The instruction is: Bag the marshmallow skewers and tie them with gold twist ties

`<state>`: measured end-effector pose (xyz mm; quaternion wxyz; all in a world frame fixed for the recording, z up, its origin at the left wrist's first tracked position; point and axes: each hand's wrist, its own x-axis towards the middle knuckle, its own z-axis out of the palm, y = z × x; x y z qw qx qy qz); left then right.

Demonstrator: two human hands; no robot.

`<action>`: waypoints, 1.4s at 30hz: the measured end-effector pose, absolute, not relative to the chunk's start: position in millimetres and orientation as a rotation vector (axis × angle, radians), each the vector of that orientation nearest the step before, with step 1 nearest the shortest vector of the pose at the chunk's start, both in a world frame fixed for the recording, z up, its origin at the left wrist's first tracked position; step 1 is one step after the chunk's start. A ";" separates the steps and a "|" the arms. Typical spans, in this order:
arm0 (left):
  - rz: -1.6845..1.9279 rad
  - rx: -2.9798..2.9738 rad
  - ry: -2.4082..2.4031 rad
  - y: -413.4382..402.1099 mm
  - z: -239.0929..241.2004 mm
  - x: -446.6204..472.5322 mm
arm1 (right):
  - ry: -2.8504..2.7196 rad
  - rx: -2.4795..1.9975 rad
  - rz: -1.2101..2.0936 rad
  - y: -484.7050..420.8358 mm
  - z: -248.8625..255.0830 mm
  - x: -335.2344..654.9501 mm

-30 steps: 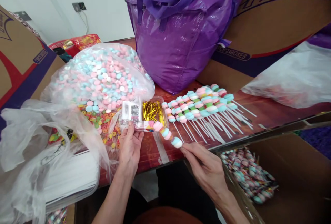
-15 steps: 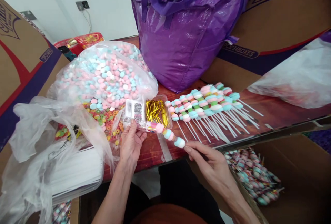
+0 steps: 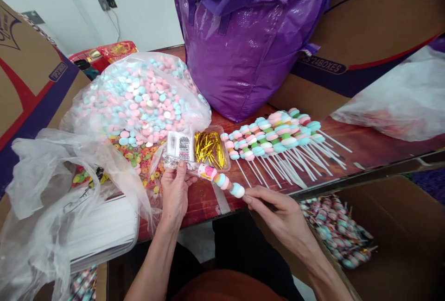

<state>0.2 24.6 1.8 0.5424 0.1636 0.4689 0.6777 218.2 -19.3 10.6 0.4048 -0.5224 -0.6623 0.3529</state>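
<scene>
My right hand [image 3: 278,208] pinches the lower end of a candy skewer [image 3: 224,181], its pink, white and pale blue pieces in a row. The skewer's far end is inside the mouth of a clear printed wrapper [image 3: 199,169]. Thumb and fingers of my left hand [image 3: 176,192] are closed on that wrapper, beside a stack of printed wrappers [image 3: 179,147]. Just behind, a clear plastic tray [image 3: 227,164] holds gold twist ties [image 3: 209,149]. Several more candy skewers [image 3: 274,136] lie in a row to the right, white sticks toward me.
A clear bag of pastel candies [image 3: 139,92] and loose gummy rings [image 3: 146,162] lie left, near a tub of white sticks [image 3: 104,227]. A purple bag [image 3: 243,55] stands behind. Below the table's right edge, a carton [image 3: 392,231] contains wrapped skewers [image 3: 342,231].
The skewer's tip has gone a little further into the wrapper, and my right hand has come slightly closer to my left. The whole view has shifted slightly.
</scene>
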 end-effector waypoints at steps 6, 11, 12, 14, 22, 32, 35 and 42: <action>1.625 0.445 1.099 27.5 -2.3 -7.7 | -1.728 -1.372 1.084 -19.6 12.3 216.5; 1.632 0.575 1.190 23.1 -11.0 -4.0 | -1.752 -1.371 1.110 -21.3 14.9 208.3; 1.659 0.588 1.186 22.4 -11.9 -2.7 | -1.779 -1.361 1.102 -21.2 14.9 207.1; 1.680 0.581 1.168 21.6 -12.2 -0.8 | -1.809 -1.357 1.063 -20.5 13.8 205.5; 1.611 0.492 1.153 16.7 -4.0 4.4 | -1.846 -1.295 0.767 -19.4 1.8 196.7; 1.505 0.489 1.079 8.6 -4.6 17.6 | -1.875 -1.273 0.668 -20.8 -10.3 184.2; 1.473 0.438 1.032 8.0 -4.0 17.4 | -1.768 -1.306 1.005 -21.1 -3.2 185.2; 1.416 0.408 0.948 10.2 -3.0 18.1 | -1.294 -1.248 1.569 -19.7 2.9 177.9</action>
